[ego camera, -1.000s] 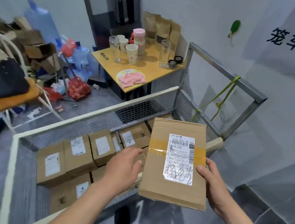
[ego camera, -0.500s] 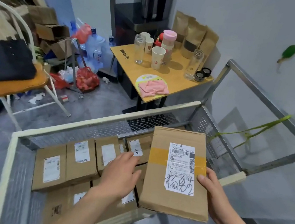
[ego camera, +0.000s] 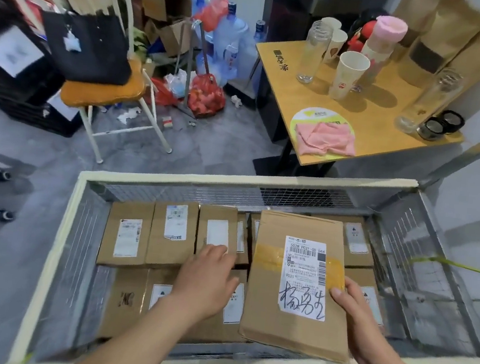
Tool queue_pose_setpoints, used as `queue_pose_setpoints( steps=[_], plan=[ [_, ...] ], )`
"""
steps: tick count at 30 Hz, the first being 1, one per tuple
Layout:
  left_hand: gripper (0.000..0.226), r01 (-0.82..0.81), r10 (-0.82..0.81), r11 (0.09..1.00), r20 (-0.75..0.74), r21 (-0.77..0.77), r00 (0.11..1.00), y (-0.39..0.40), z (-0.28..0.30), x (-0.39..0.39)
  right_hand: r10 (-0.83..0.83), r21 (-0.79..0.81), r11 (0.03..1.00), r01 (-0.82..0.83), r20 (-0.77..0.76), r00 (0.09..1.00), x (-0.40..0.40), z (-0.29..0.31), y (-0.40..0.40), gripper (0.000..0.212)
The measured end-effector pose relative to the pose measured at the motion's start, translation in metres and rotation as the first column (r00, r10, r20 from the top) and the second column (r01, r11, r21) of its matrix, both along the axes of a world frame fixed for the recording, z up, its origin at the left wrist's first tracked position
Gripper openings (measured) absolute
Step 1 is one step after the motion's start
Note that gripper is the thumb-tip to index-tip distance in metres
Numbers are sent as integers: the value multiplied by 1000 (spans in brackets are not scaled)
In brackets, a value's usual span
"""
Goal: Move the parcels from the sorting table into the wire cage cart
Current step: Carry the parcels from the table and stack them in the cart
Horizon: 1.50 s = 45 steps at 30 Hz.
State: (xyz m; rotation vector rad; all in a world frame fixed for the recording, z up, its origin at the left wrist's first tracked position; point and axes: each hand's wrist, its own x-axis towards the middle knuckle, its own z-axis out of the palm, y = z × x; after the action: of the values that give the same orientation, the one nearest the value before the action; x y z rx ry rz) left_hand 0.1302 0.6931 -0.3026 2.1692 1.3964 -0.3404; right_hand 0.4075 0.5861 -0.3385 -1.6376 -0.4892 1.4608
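A flat cardboard parcel with a white shipping label and yellow tape hangs over the wire cage cart. My right hand grips its right edge, thumb on top by the label. To the left of the parcel, apart from its edge, my left hand hovers with fingers loosely extended over the boxes below. Several brown labelled parcels lie packed flat on the cart's floor, in two rows.
Beyond the cart's far rail stands a wooden side table with cups, glass bottles and a pink cloth. A white chair with an orange cushion and a black bag stands at left. Boxes, water bottles and red bags clutter the floor behind.
The view has tilted down over the cart and the parcel has come lower, above the packed boxes. My left hand has come off the parcel's left edge.
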Motion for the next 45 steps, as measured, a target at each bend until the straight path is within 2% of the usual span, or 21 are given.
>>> queue_pose_setpoints(
  steps=[3, 5, 9, 10, 12, 14, 15, 19, 23, 27, 30, 36, 38, 41, 45],
  plan=[
    [54, -36, 34, 999, -36, -33, 999, 2, -26, 9, 52, -38, 998, -52, -18, 998, 8, -26, 21, 118],
    [54, -64, 62, 997, -47, -48, 997, 3, -45, 16, 80, -52, 995, -81, -25, 996, 16, -45, 33, 115],
    [54, -118, 114, 989, -47, -90, 992, 7, -87, 33, 133, -103, 985, -138, -52, 990, 30, -83, 57, 73],
    [54, -124, 120, 987, -47, -98, 992, 9, -98, 38, 141, -124, 981, -147, -58, 988, 35, -93, 61, 69],
    [54, -127, 121, 987, -57, -103, 991, 15, -120, 46, 168, -159, 972, -174, -53, 984, 42, -112, 71, 72],
    [54, -134, 126, 985, -73, -110, 989, 24, -143, 53, 212, -207, 955, -213, -30, 977, 49, -136, 81, 95],
    [54, -139, 130, 984, -82, -115, 988, 29, -154, 56, 225, -208, 952, -226, -28, 974, 53, -148, 86, 99],
    [55, -144, 127, 982, -138, -123, 982, 52, -200, 63, 238, -250, 939, -237, -25, 971, 61, -192, 112, 83],
    [57, -141, 114, 979, -175, -151, 978, 72, -242, 65, 251, -257, 936, -239, 16, 968, 62, -236, 139, 93],
    [61, -151, 116, 970, -181, -192, 977, 84, -277, 64, 244, -248, 940, -234, 10, 970, 53, -271, 169, 69],
    [71, -138, 88, 960, -206, -242, 975, 84, -299, 59, 320, -219, 923, -315, -16, 947, 61, -329, 179, 68],
    [82, -114, 45, 950, -235, -289, 971, 78, -309, 54, 268, -269, 928, -259, -3, 963, 12, -290, 202, 45],
    [81, -118, 52, 950, -228, -290, 972, 79, -307, 54, 319, -252, 919, -301, 30, 947, -4, -256, 209, 46],
    [80, -125, 64, 949, -209, -291, 976, 82, -297, 52, 410, -272, 888, -372, 99, 907, -5, -247, 209, 50],
    [71, -107, 64, 961, -172, -255, 983, 87, -267, 47, 488, -333, 858, -390, 294, 822, 1, -237, 201, 64]
  ],
)
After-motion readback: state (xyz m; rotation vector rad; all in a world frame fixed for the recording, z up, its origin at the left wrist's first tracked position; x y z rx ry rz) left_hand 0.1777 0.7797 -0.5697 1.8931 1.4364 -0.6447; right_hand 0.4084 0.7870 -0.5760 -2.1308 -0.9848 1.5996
